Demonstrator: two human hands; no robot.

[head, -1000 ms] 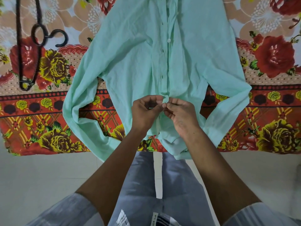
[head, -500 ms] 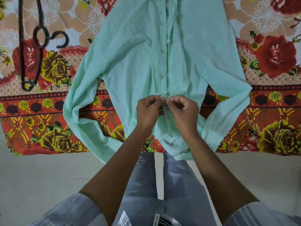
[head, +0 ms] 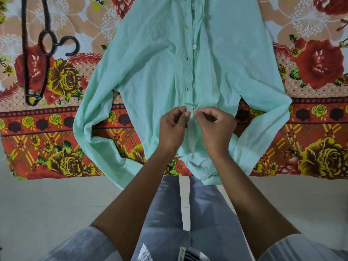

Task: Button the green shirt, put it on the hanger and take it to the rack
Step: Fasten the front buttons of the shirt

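In the head view, the green shirt (head: 154,68) lies flat on the flowered bedsheet (head: 320,129), its collar cut off at the top. The left hand (head: 172,129) and right hand (head: 214,129) both pinch its front placket. The black hanger (head: 35,53) lies well to the left, partly cut off. The waist label is too blurred to read.

Left grip (head: 174,127) and right grip (head: 214,129) pinch, fingertips nearly meeting.

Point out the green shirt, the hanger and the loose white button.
green shirt (head: 154,68): head view, left front panel.
hanger (head: 72,45): head view, on its hook.
white button (head: 194,46): head view, button's centre.
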